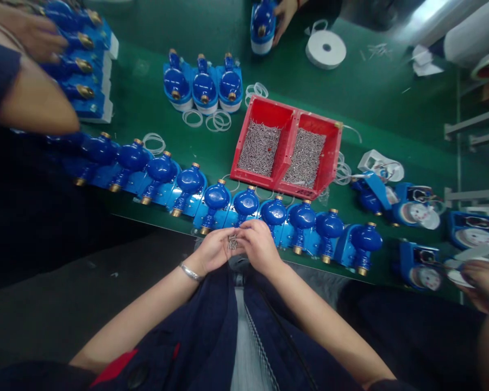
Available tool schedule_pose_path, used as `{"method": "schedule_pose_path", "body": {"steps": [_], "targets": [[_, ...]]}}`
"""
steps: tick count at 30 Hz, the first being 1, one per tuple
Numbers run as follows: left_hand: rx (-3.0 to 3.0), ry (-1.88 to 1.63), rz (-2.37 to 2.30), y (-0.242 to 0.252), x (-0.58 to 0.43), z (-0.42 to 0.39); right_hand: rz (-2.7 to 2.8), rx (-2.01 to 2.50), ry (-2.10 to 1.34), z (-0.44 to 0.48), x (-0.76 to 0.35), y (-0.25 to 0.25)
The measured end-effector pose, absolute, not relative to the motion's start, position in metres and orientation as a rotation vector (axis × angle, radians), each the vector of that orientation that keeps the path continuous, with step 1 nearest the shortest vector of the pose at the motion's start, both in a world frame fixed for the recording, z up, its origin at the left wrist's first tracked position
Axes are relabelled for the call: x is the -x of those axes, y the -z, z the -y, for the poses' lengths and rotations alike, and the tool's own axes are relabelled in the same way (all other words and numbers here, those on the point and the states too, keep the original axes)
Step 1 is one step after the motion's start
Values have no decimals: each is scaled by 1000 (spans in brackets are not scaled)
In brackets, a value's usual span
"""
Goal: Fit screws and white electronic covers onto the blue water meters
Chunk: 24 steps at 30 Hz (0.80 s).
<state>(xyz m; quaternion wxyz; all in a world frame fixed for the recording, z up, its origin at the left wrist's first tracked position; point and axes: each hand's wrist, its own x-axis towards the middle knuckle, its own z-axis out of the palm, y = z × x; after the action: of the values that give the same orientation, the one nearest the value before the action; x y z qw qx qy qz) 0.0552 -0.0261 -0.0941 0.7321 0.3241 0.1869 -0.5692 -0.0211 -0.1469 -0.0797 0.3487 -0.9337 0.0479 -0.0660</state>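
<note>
My left hand (214,250) and my right hand (257,245) meet at the near edge of the green table (155,117), fingers closed around a small bundle of metal screws (232,242) held between them. A bracelet sits on my left wrist. Just beyond my hands runs a row of several blue water meter bodies (245,203) with brass ends. Behind that row stands a red two-compartment bin (292,126) full of screws.
Three blue meters (202,84) and white rubber rings (217,120) lie farther back. Other people's arms work at the left (32,100), top (284,16) and right (483,282). More meters with dials sit at right (418,209). A white tape roll (326,49) lies at the back.
</note>
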Motion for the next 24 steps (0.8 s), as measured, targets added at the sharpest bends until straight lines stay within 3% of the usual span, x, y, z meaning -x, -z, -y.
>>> {"method": "schedule_pose_path", "body": {"steps": [3, 12, 24], "targets": [[-745, 1294, -408, 98, -56, 28, -133, 2406, 167, 165, 21, 82], [-892, 1256, -353, 101, -49, 19, -267, 3048, 66, 203, -2, 121], [-871, 1170, -472, 98, -45, 21, -411, 2951, 129, 191, -6, 114]]}}
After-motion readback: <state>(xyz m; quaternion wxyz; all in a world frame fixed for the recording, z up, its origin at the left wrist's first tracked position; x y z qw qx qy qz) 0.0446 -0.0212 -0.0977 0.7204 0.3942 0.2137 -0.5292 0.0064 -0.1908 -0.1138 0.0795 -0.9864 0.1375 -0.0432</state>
